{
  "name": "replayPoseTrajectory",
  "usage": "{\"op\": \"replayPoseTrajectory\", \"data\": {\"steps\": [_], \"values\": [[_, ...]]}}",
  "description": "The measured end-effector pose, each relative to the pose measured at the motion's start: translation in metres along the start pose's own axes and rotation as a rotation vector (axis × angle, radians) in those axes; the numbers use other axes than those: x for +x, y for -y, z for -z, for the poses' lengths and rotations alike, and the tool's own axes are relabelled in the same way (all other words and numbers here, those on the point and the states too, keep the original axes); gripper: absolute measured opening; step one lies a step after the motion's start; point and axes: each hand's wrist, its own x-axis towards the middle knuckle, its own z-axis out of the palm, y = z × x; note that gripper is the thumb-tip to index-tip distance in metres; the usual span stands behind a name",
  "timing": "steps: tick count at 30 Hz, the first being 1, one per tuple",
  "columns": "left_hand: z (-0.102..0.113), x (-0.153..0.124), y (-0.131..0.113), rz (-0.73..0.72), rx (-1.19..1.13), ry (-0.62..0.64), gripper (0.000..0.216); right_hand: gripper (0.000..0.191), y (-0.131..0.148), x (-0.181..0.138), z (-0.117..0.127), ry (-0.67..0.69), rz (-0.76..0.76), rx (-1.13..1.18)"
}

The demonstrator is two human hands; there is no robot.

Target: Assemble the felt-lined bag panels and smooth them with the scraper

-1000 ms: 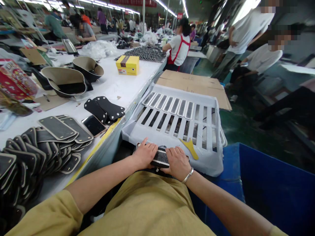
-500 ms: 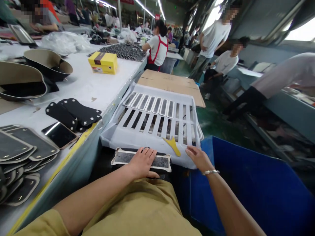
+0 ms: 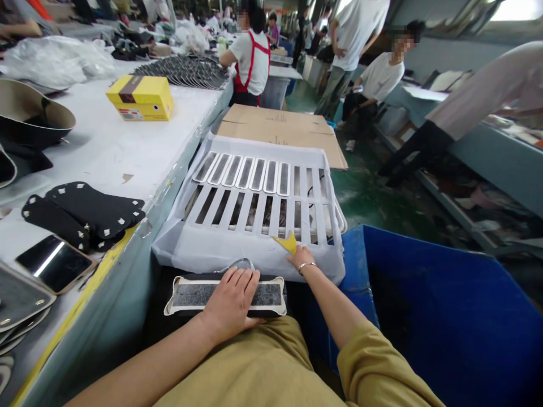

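Observation:
My left hand lies flat on a long padded piece with a grey middle and cream border, pressing it onto a dark surface in front of my lap. My right hand reaches forward to the near edge of a white slotted tray. Its fingers close on the handle of a small yellow scraper that lies on the tray. Several of the tray's far slots hold grey strips.
A white worktable on my left carries black cut pieces, a phone and a yellow box. A blue bin stands at my right. Cardboard sheets lie beyond the tray. Other people work and stand further back.
My right hand left the padded piece and moved forward to the yellow scraper. The left hand stays on the piece. The view has swung to the right.

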Motion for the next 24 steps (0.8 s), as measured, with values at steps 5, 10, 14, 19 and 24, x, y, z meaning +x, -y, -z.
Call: {"op": "replayPoseTrajectory", "data": {"steps": [5, 10, 14, 19, 24], "values": [[-0.003, 0.008, -0.008, -0.182, -0.018, 0.020, 0.083, 0.054, 0.002, 0.021, -0.003, 0.057, -0.122, 0.004], [-0.002, 0.020, -0.020, -0.204, -0.073, 0.036, 0.066, 0.052, -0.001, 0.036, -0.001, 0.159, -0.190, 0.023], [0.000, 0.023, -0.023, -0.189, -0.125, 0.028, 0.064, 0.037, 0.001, 0.043, -0.003, 0.207, -0.236, 0.026], [-0.003, 0.022, -0.025, -0.176, -0.138, 0.002, 0.065, 0.031, 0.004, 0.044, 0.003, 0.234, -0.246, 0.082], [-0.009, 0.020, -0.025, -0.181, -0.123, -0.023, 0.065, 0.026, 0.005, 0.033, 0.014, 0.225, -0.248, 0.173]]}}
